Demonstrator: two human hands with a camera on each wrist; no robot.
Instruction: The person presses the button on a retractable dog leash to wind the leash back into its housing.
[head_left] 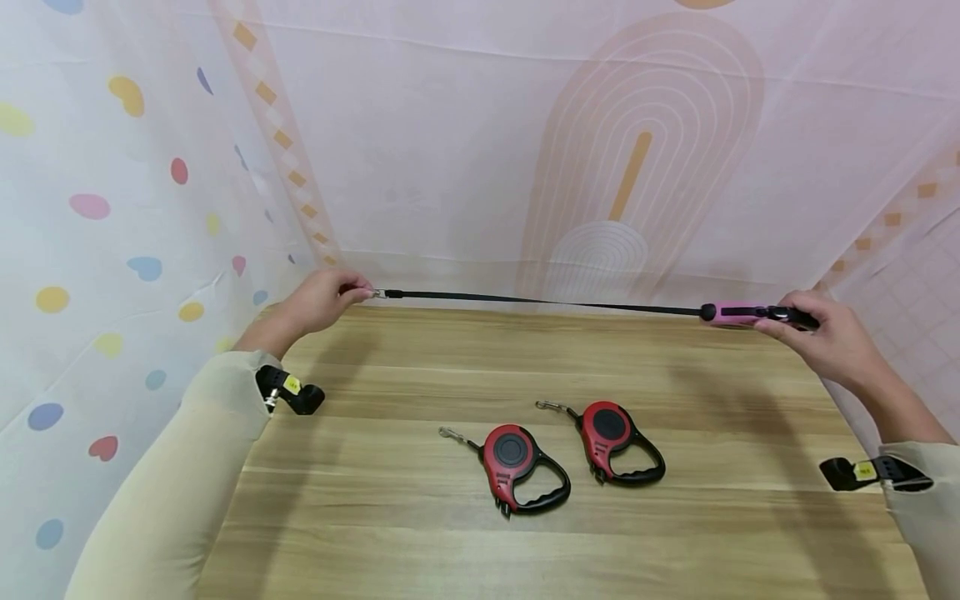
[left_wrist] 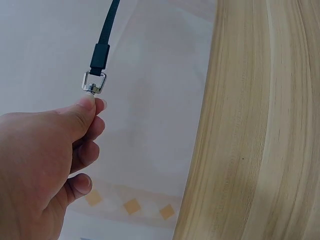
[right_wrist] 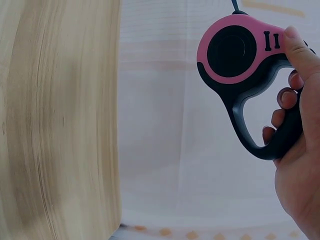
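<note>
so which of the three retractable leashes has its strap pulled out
The pink leash, held in the right hand; its black strap stretches to the left hand. Both red leashes lie retracted.

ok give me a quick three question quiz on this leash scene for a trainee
1. True or false: the black strap sags onto the table.
2. How many red leashes lie on the table?
3. The left hand pinches: A) the metal clip B) the handle C) a red leash.

Key:
1. False; it stretches above the table to the pink leash held by the right hand.
2. Two.
3. A.
</note>
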